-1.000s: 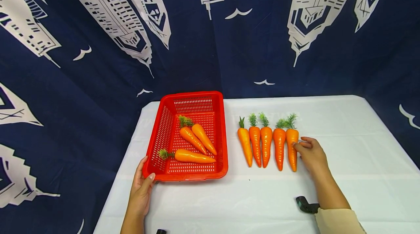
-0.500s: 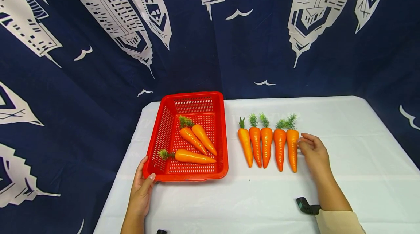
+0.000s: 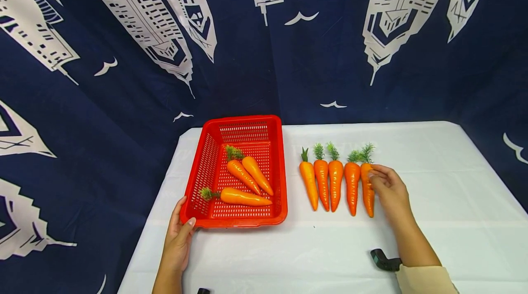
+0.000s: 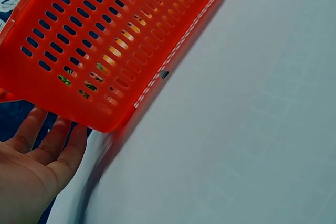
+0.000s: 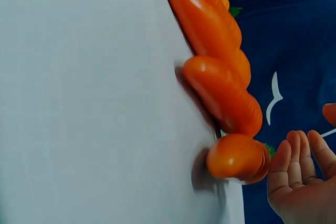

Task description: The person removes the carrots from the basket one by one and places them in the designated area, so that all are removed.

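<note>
My left hand [image 3: 180,239] grips the near left corner of a red basket [image 3: 284,184], thumb over its rim and fingers along the outside. Its fingers [image 4: 52,140] show under the basket wall [image 4: 63,93] in the left wrist view. Three toy carrots [image 3: 245,196] with green tops lie inside. Right of the basket, several carrots [image 3: 335,184] form a row, tops pointing away from me. My right hand [image 3: 392,191] is at the rightmost carrot [image 3: 368,198], its fingertips overlapping the upper part. In the right wrist view, its fairly straight fingers [image 5: 295,161] are beside that carrot [image 5: 239,158].
A white cloth [image 3: 313,257] covers the table. Behind it hangs a dark blue curtain [image 3: 297,78] with white building prints. A black device [image 3: 385,260] sits by the right wrist, and part of another dark object [image 3: 203,291] shows at the bottom edge.
My right hand drew slightly off the rightmost carrot to the right, then came back over its upper part. The left hand, basket and carrots stay about where they were.
</note>
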{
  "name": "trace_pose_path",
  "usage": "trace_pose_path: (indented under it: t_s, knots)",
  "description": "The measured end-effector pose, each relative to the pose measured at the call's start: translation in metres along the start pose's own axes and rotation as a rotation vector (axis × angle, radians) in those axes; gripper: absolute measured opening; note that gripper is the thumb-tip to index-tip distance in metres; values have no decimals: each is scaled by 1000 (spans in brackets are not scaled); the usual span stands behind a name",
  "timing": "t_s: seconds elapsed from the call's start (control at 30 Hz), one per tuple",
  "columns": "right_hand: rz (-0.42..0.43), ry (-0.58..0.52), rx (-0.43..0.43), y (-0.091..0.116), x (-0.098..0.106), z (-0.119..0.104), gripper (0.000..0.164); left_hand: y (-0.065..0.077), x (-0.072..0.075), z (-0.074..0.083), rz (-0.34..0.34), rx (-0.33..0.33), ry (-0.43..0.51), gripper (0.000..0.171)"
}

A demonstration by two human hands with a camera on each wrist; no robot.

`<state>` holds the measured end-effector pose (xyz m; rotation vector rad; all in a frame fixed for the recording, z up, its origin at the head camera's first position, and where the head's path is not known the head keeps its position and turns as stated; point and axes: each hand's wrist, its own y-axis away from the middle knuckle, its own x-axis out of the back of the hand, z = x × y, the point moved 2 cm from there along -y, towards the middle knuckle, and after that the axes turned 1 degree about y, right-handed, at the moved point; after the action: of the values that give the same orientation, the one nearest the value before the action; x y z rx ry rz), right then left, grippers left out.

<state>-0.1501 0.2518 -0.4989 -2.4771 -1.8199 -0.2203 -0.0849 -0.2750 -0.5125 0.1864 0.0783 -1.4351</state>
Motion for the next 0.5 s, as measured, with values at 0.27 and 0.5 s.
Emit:
trace_pose_path:
  t_s: [0.27, 0.5]
  knots:
    - [-78, 100, 54, 4, -10, -7, 45, 0, -1, 0, 9, 12, -1, 66]
    - [-170, 162, 101, 8, -18, -15, 53, 0, 0, 0, 5, 3, 3, 66]
